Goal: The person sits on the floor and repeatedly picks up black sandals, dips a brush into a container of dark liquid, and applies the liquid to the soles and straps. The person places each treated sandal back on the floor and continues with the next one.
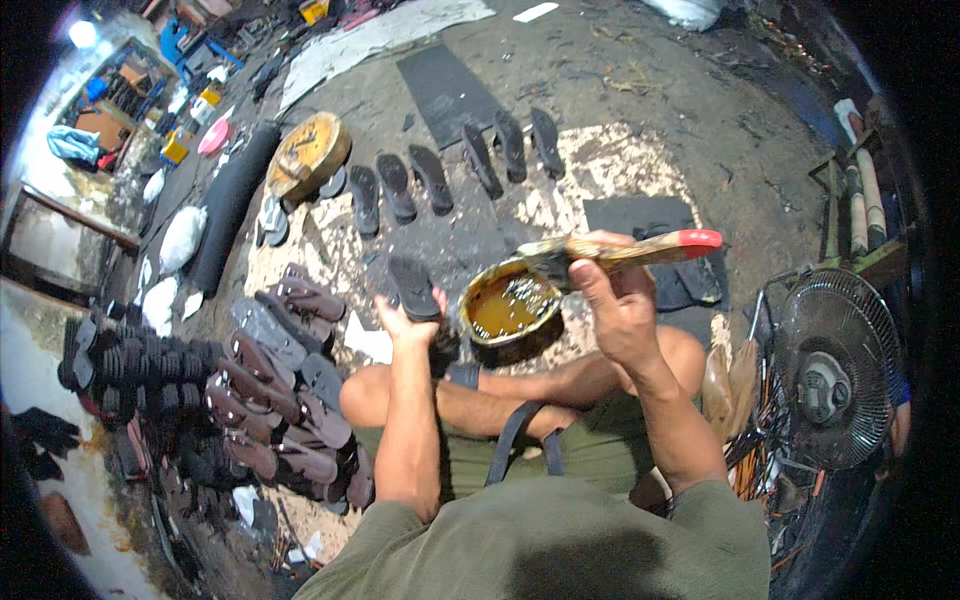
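Left hand (pixel 410 328) loosely cupped round sole (pixel 410 284); right hand (pixel 622 315) curled round brush (pixel 648 250) at pot (pixel 498 341). Best, likely: drain bristles (pixel 545 261) on rim (pixel 464 306).

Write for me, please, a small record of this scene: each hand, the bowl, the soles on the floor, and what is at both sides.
Left hand: holds a dark sole
Right hand: grips a brush, red handle end pointing right, head near the bowl's rim
Bowl: in front of the person, contains brownish liquid
Floor soles: six, farther off, in two groups of three
Left side: piled sandals
Right side: fan
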{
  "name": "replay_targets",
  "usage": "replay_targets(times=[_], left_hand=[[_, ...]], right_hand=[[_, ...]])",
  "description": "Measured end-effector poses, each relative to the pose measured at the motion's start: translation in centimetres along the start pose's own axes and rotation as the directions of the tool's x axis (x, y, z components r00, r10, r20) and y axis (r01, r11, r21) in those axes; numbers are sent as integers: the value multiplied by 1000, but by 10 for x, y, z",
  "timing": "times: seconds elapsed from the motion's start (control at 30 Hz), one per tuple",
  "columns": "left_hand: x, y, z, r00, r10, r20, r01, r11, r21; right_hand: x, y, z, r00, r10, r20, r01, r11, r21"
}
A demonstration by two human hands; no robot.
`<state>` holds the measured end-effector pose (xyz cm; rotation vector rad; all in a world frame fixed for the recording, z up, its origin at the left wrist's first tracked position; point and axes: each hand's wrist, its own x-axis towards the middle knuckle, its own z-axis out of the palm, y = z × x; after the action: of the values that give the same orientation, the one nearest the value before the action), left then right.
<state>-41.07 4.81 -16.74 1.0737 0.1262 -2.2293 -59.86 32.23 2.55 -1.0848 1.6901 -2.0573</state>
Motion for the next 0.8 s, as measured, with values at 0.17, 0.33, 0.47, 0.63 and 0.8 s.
replay_targets(times=[0.17,0.33,0.47,0.63,0.8], left_hand=[[-4,4,-34,996,-35,78,28,995,96],[-43,-55,69,971,69,230,-225,592,774],[33,-155,178,886,-140,441,-332,473,816],[208,-294,251,881,-68,469,-390,458,799],[339,-314,271,870,124,477,-489,101,866]], right_hand=[[21,46,-78,922,-3,-387,-10,999,-32],[22,72,-115,835,52,-549,-40,999,34],[18,85,-122,845,120,-520,-110,993,50],[18,101,-129,839,182,-513,-234,971,-38],[22,105,-126,813,238,-531,-246,968,57]])
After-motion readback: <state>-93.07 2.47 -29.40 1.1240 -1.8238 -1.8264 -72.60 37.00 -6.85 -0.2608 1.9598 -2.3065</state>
